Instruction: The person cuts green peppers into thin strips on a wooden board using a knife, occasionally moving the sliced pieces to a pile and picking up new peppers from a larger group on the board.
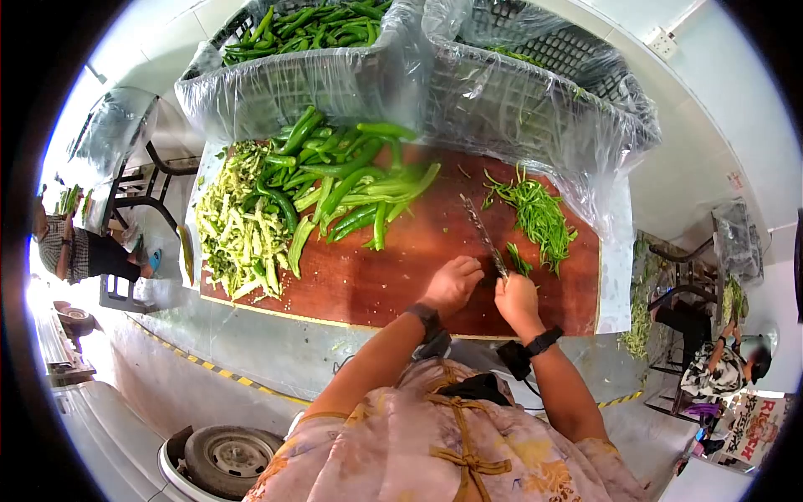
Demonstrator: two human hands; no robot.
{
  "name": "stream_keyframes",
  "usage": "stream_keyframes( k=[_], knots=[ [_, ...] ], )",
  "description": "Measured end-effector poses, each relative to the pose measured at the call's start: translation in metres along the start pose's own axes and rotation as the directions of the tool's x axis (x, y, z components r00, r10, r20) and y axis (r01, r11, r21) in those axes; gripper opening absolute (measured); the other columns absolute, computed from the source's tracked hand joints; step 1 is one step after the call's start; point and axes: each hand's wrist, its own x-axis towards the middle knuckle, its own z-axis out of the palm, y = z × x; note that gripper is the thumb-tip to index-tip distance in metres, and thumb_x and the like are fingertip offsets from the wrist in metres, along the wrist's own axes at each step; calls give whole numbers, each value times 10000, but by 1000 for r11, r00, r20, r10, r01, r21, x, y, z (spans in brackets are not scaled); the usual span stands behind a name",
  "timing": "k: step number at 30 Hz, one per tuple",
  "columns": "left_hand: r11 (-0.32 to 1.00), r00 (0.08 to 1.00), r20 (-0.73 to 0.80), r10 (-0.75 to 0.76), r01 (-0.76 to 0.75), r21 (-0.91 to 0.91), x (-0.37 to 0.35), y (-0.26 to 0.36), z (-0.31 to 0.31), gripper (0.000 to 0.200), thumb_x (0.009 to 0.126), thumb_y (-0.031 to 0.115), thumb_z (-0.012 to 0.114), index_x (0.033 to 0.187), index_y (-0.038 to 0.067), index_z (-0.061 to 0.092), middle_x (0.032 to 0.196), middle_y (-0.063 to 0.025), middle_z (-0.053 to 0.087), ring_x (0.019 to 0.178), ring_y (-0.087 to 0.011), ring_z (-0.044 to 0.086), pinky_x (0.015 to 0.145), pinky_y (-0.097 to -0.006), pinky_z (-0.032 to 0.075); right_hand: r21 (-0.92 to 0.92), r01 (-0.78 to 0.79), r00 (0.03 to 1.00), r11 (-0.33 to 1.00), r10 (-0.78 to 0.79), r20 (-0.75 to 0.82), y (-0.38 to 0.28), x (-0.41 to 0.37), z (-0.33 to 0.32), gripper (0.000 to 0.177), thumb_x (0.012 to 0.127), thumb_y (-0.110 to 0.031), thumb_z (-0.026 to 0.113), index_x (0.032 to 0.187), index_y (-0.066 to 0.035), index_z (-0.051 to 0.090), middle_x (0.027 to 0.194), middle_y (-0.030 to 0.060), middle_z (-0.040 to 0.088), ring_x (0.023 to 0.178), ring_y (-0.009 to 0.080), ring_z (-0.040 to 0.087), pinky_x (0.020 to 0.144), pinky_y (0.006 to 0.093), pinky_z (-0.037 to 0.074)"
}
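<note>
A knife (pixel 483 236) is being gripped in the closed right hand (pixel 517 301). Its blade is being pointed away from the body across the wooden board (pixel 401 276), apparently so that the edge is being kept clear of the other fingers. The left hand (pixel 452 284) is being held curled just beside the knife's handle end; whether anything is being pinned beneath it cannot be told. A few green strips (pixel 519 260) are lying just right of the blade. A larger heap of cut strips (pixel 539 216) is being kept beyond them, probably to leave cutting room. Whole green peppers (pixel 343 180) are being piled at the board's far middle, within the left hand's reach, and pale trimmings (pixel 238 226) are being kept apart at the left edge. Behind the board, the plastic-lined left crate (pixel 276 92) is holding more peppers, while the right crate (pixel 535 109) is looking nearly bare.
</note>
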Motion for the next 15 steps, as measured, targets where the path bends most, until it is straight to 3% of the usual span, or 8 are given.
stream_keyframes(
  k=[4,9,12,15],
  knots=[
    [999,999,25,-35,35,-22,-1,2,-1,144,704,47,555,836,36,610,921,-117,577,920,-315,557,778,-385,484,-1,-6,999,1000,6,36,7,-26,-14,245,806,-186,579,690,30,573,650,242,576,648,425,572,606,505,448],
    [997,982,174,-71,67,31,-4,0,-3,149,705,40,543,836,37,614,928,-118,576,948,-317,555,799,-391,481,-34,8,995,999,-4,102,8,-42,-16,248,811,-195,572,701,27,558,649,234,570,653,425,565,612,509,445],
    [1000,999,44,-11,11,13,-3,-4,3,30,676,66,561,704,55,566,800,-80,507,841,-286,508,718,-375,459,-32,1,990,1000,3,142,7,-39,-18,248,810,-193,571,698,28,572,649,231,572,655,425,568,622,506,454],
    [1000,999,41,9,-8,-4,-4,-7,5,37,677,71,556,709,58,568,784,-83,497,823,-288,500,714,-382,455,-47,7,985,999,1,171,1,-30,-19,245,812,-192,566,699,24,590,667,235,586,665,422,579,631,499,466]
  ],
)
